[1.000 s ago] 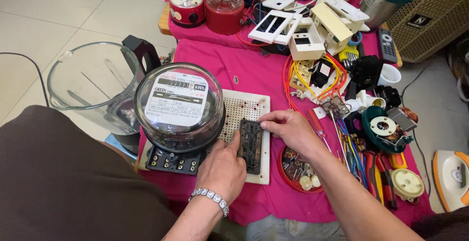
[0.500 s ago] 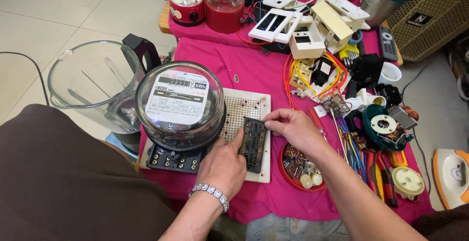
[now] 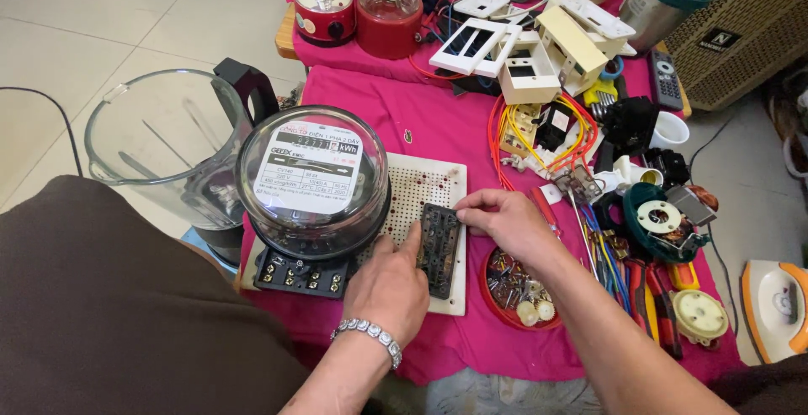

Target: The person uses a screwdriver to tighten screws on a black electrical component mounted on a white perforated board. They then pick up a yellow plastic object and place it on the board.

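Our left hand (image 3: pixel 389 284) and right hand (image 3: pixel 505 220) still pinch the black ribbed terminal block (image 3: pixel 439 248) — now tilted further, near the white perforated board's (image 3: pixel 429 186) right edge.

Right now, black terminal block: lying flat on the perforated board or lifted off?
Flat. The black terminal block lies on the white perforated board, left hand and right hand pressing its edges.

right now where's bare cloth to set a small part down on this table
The widest bare patch of pink cloth lies beyond the perforated white board, between the electricity meter and the yellow wire bundle. A narrow strip runs along the near edge, in front of the board. Right of the right hand it is crowded: red dish of small parts, pliers, coils.
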